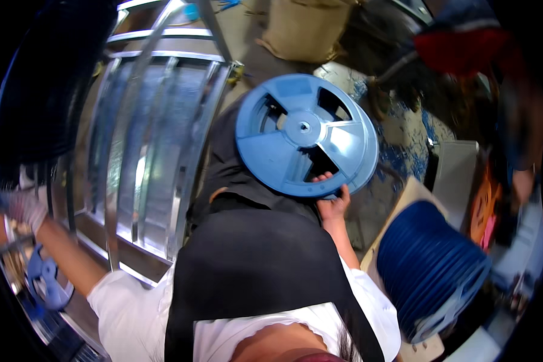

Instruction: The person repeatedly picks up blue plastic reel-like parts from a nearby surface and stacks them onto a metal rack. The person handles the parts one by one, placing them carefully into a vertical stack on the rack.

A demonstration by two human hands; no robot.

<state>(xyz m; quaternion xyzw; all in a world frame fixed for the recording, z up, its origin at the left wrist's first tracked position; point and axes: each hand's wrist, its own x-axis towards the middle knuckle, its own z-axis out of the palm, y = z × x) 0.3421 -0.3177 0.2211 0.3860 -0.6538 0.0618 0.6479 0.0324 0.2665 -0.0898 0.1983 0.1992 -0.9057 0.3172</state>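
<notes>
Blue spool (303, 130) mid-frame, lower rim clasped between the right hand's (333, 207) fingers and thumb, forearm angled up; gloved left hand (23, 207) outstretched at far left, blurred, grip unreadable.

metal rack (116, 181): left, silvery, barred | floor (406, 123): blue-flecked, worn | light: glinting off rack

At your 10 o'clock stands a metal frame (117, 151) of bright parallel bars. Toward 12 o'clock you see a tan sack (304, 27). At 2 o'clock, note a co-worker (461, 51), blurred, in red. Near your 3 o'clock, a grey panel (455, 181) adjoins an orange object (482, 208), its kind unclear. At 4 o'clock, you find a reel of dark-blue cable (425, 259) on a pale board (413, 190).
</notes>
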